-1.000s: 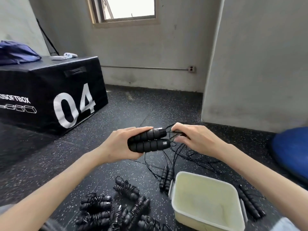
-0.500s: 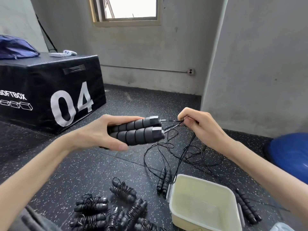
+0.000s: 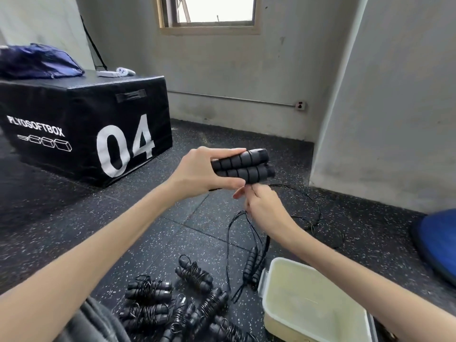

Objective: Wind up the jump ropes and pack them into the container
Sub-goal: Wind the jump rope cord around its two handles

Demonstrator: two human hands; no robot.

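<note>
My left hand [image 3: 197,175] grips two black foam jump-rope handles [image 3: 243,165] side by side, held up over the floor. Right beneath them my right hand [image 3: 261,206] pinches the thin black cord [image 3: 313,206], which trails down in loose loops on the floor. The cream plastic container [image 3: 278,267] sits on the floor at the lower right with nothing visible inside. Several wound-up ropes [image 3: 148,291] lie in a heap at the bottom centre. Another unwound pair of handles [image 3: 254,264] lies just left of the container.
A black plyo box [image 3: 81,134] marked 04 stands at the left, with a blue bag [image 3: 37,61] on top. A blue ball [image 3: 436,240] sits at the right edge. Grey walls close off the back and right of the speckled rubber floor [image 3: 61,218].
My right hand has dropped from beside the handle ends to underneath them, taking the cord with it. My left hand moved the handles up and to the right.
</note>
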